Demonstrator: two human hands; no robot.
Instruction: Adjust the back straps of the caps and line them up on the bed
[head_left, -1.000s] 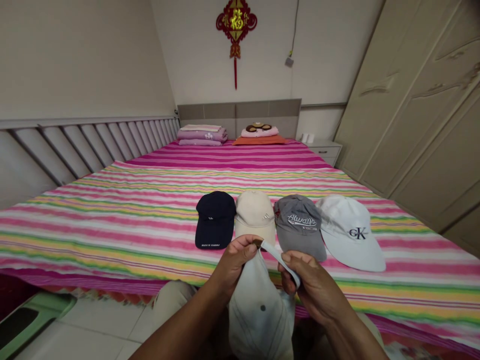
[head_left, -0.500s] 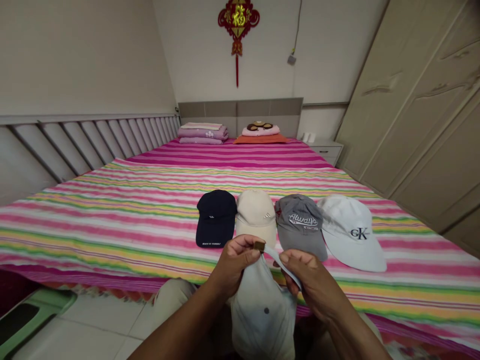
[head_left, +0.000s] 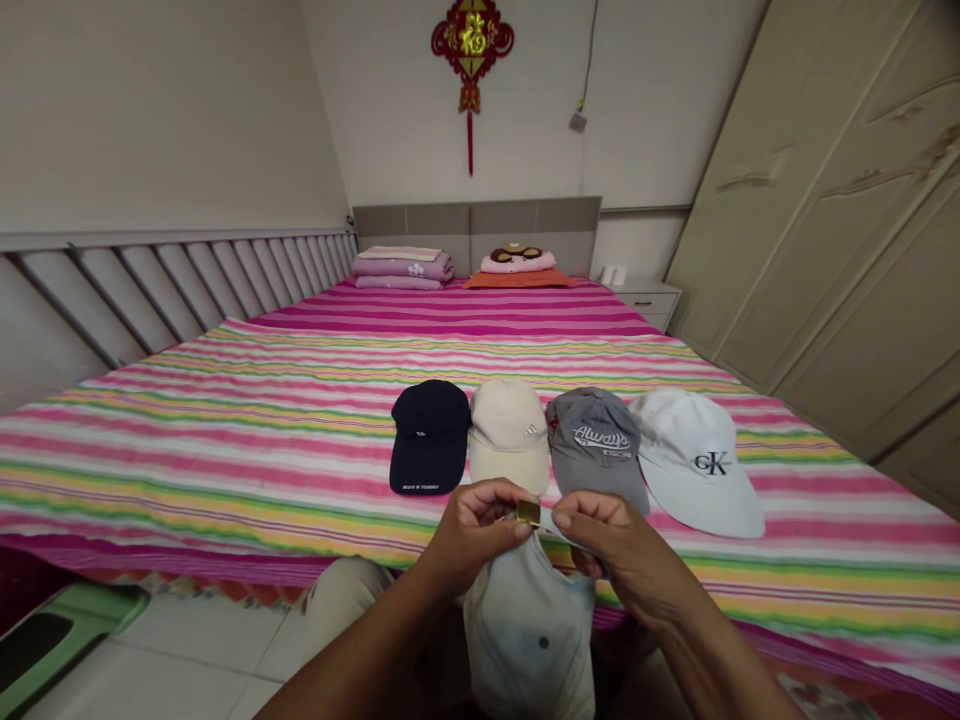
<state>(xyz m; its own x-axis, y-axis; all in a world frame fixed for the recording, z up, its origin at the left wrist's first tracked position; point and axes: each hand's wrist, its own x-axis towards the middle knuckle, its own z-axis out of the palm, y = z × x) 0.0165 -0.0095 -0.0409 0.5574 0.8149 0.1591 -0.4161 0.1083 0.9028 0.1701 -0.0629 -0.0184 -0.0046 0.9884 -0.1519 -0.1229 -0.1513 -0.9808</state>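
Observation:
A pale, washed-out cap (head_left: 531, 625) hangs in front of me with its back strap uppermost. My left hand (head_left: 480, 525) pinches the brass buckle (head_left: 529, 513) between thumb and fingers. The light strap (head_left: 556, 527) runs from the buckle into my right hand (head_left: 604, 535), closed on it. Beyond my hands four caps' row starts with a navy cap (head_left: 429, 437), then a cream cap (head_left: 509, 432). To their right lie a grey cap (head_left: 598, 440) with "Always" lettering and a white cap (head_left: 697, 455) marked "CK". The held cap's lower end is out of frame.
The caps lie on a striped bedspread (head_left: 300, 410). Folded purple bedding (head_left: 403, 268) and a pink pillow (head_left: 517, 262) sit by the headboard (head_left: 536, 225). A metal railing (head_left: 187, 285) runs along the left; a wardrobe (head_left: 832, 220) stands right. A green stool (head_left: 97, 625) is at lower left.
My right hand has moved left, closer to the buckle, and the strap between the hands shows shorter. The buckle has turned its face more toward me and sits slightly lower.

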